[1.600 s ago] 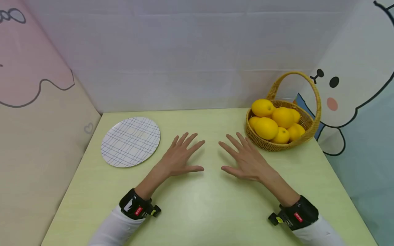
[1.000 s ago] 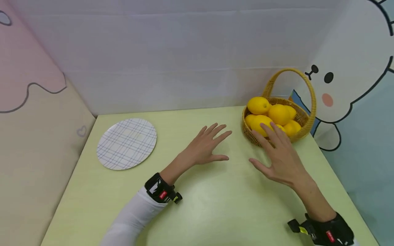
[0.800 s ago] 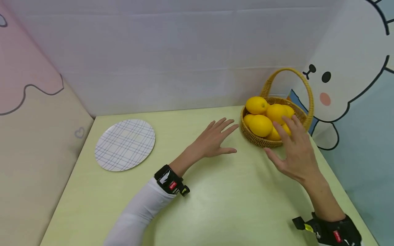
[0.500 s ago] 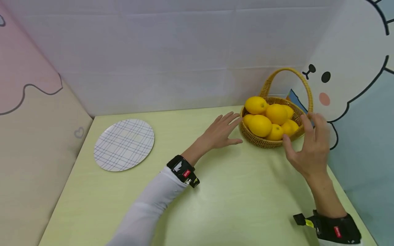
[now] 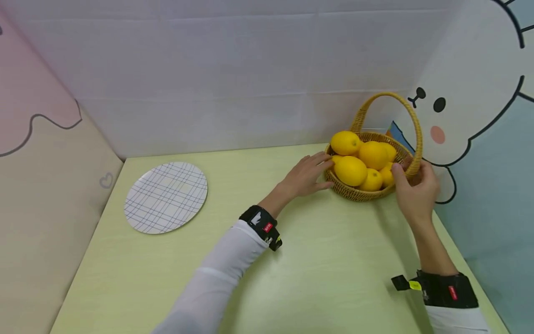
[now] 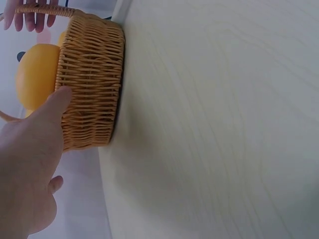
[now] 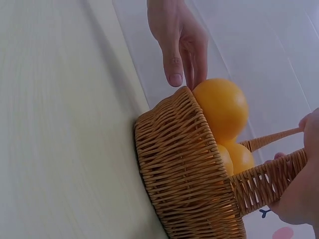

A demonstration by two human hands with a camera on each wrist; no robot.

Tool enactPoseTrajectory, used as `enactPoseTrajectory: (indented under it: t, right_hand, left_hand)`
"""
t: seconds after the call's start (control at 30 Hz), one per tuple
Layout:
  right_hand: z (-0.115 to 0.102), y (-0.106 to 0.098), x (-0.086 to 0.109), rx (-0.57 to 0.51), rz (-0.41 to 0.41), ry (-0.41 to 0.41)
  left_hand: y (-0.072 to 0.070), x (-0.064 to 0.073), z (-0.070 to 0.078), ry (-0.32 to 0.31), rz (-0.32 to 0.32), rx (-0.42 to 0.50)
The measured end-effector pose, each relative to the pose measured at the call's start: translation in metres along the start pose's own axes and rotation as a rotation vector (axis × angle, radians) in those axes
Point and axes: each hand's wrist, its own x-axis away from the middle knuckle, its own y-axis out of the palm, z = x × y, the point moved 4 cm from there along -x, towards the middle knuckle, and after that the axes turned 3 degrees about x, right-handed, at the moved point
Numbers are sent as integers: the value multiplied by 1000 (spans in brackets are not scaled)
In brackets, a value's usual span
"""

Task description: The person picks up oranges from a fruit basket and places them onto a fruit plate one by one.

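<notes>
While lemons (image 5: 350, 170) fill it, a basket (image 5: 360, 194) stands right of centre

Where the table (image 5: 125, 278) nears its far right corner, the basket rests upright, at the right of the head frame, with at least 6 lemons showing and its handle (image 5: 390, 94) arching above them. At the basket's right side, the right hand (image 5: 417, 192) bends its thumb and fingers round the lower end of the handle, the fingers partly hidden behind it. At the basket's left, the left hand (image 5: 304, 178) holds nothing; its fingers extend loosely toward the rim, the thumb spread apart, though whether the fingertips touch is unclear. Well apart, in the left part of the frame, a round white plate (image 5: 166, 197) with blue grid lines lies flat. A pale backdrop (image 5: 208, 69) spans the top, and a cartoon animal (image 5: 471, 116) is drawn at upper right.
</notes>
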Motion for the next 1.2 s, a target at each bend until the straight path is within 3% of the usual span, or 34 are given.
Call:
enactPoseTrajectory:
  t: [0.23, 0.43, 0.63, 0.87, 1.2]
  right_hand:
    - [3, 9, -5, 8, -10, 32]
    - [2, 13, -6, 43, -29, 67]
    - [4, 19, -6, 15, -37, 75]
    - [3, 29, -3, -30, -84, 46]
    - [-9, 54, 14, -147, -197, 19]
  left_hand:
    - [-1, 2, 2, 23, 23, -25]
    - [0, 6, 0, 87, 81, -12]
    - [1, 20, -1, 133, 100, -29]
    - [-4, 50, -1, 148, 105, -29]
    - [-15, 112, 7, 209, 195, -127]
